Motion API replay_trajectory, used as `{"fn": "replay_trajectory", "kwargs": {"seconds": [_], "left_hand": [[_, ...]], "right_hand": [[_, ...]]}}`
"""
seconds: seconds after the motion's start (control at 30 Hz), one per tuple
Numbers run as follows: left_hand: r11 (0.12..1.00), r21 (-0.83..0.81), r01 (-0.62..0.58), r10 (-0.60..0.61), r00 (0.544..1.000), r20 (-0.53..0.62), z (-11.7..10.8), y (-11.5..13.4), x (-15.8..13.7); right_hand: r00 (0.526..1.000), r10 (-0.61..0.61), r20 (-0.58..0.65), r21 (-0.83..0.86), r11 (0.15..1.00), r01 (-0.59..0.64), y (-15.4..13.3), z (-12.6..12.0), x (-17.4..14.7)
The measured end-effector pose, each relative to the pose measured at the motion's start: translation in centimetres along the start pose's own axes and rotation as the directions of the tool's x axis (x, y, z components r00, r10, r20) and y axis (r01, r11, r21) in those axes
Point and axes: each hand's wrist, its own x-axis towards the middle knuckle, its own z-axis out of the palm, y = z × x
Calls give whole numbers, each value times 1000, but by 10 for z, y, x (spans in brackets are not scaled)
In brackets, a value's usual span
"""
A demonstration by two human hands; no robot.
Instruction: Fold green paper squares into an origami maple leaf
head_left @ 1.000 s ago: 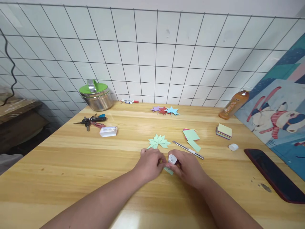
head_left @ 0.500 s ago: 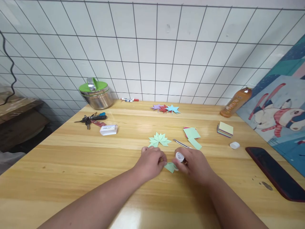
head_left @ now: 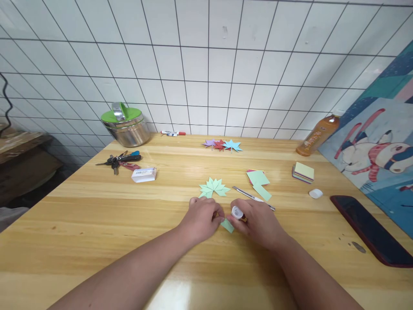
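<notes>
My left hand (head_left: 204, 218) pinches the edge of a small light green paper piece (head_left: 227, 225) low over the wooden table. Closed around a glue stick (head_left: 237, 212), my right hand (head_left: 261, 221) is right beside that paper; the stick's white round end faces up and its lower end is hidden. Just beyond my left hand lies a fan of folded light green paper points (head_left: 214, 187). A slim craft knife (head_left: 245, 193) lies past my right hand, with green paper pieces (head_left: 258, 178) over a pink sheet behind it.
Purple, red and blue paper leaves (head_left: 232, 146) lie near the tiled wall. At left are a lidded steel pot (head_left: 127, 129), keys (head_left: 118, 160) and a white box (head_left: 143, 175). To the right stand a bottle (head_left: 318, 135), sticky notes (head_left: 303, 172), a white cap (head_left: 315, 193) and a phone (head_left: 371, 230).
My right hand has shifted left with the glue stick, nearer to the left hand, uncovering more of the craft knife. The left hand keeps its pinch. The camera view has shifted slightly.
</notes>
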Motion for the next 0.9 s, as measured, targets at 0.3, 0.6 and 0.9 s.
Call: {"fn": "replay_trajectory", "kwargs": {"seconds": [0.3, 0.6, 0.9], "left_hand": [[999, -11, -33, 33, 999, -1, -2, 0, 0], [1000, -9, -18, 18, 1000, 11, -2, 1, 1], [1000, 19, -9, 9, 1000, 21, -4, 3, 1]], "right_hand": [[998, 20, 54, 6, 1000, -21, 1, -7, -3], [1000, -11, -19, 228, 974, 15, 2, -3, 0], [991, -123, 58, 59, 991, 119, -10, -3, 1]]}}
